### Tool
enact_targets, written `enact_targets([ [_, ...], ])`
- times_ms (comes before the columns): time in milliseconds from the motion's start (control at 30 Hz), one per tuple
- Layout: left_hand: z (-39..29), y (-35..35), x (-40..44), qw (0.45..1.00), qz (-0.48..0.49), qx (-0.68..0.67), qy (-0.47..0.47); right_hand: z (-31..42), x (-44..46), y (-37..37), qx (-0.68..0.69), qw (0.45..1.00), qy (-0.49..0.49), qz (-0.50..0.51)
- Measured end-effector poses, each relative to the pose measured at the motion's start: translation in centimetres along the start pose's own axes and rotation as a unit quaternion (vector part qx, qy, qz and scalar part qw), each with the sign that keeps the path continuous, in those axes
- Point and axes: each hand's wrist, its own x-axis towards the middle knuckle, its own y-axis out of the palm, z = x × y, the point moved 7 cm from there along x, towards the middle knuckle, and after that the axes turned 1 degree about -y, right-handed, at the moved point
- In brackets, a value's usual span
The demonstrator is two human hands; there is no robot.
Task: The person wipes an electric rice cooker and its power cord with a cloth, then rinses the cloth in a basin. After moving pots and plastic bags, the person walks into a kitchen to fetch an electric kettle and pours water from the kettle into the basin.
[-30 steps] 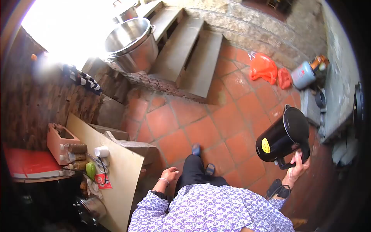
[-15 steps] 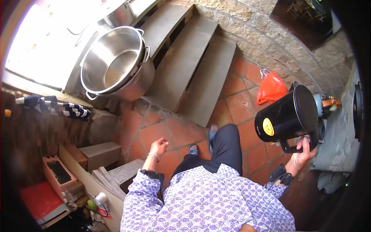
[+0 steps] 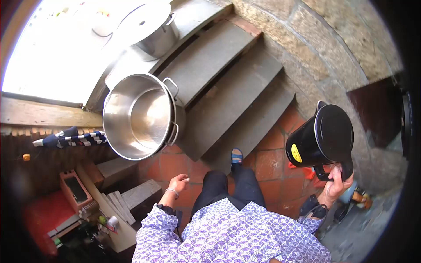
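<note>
My right hand (image 3: 337, 186) is closed around the handle of a black electric kettle (image 3: 302, 142), held up at the right. The kettle has a dark lid and a yellow sticker low on its side, and it is tilted in view. My left hand (image 3: 178, 183) hangs over the tiled floor with its fingers curled in, and nothing shows in it. Ahead and to the left of that hand, a large steel pot (image 3: 115, 118) with side handles stands nested in another vessel beside the steps. Its inside is bare, shiny metal.
Grey stone steps (image 3: 232, 83) rise ahead, and one foot is on the lowest. A lidded steel pot (image 3: 155, 44) stands higher up on the left. Rough stone wall (image 3: 324, 48) runs along the right. Shelving with a pink-framed box (image 3: 74, 190) is at lower left.
I have stepped forward and a foot has come onto the lowest step. The steps and pots appear nearer. The kettle stays in my right hand; the red bag is now mostly hidden behind it.
</note>
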Motion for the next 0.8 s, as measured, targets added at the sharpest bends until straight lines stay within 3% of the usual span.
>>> enact_targets([
  [167, 1.9, -0.3, -1.3, 0.991, -0.037, -0.111, -0.065, 2.8, 9.1, 7.9, 0.039, 0.997, -0.051, 0.043],
  [400, 4.5, -2.6, -2.5, 0.975, -0.076, -0.127, -0.167, 4.2, 18.5, 21.5, 0.099, 0.982, -0.077, 0.144],
  [467, 2.4, -4.1, -2.8, 0.977, -0.079, -0.111, -0.164, 5.0, 20.8, 25.5, 0.105, 0.982, -0.050, 0.147],
  [533, 0.8, -4.9, -5.6, 0.949, -0.085, -0.178, -0.247, 6.6, 23.0, 29.5, 0.100, 0.979, -0.048, 0.169],
  [633, -6.1, -8.1, -9.9, 0.927, -0.067, -0.219, -0.296, 10.1, 26.2, 35.3, 0.082, 0.976, -0.038, 0.198],
  [800, -10.4, -13.0, -10.8, 0.914, -0.106, -0.257, -0.295, 13.4, 31.7, 41.7, 0.107, 0.970, -0.040, 0.213],
])
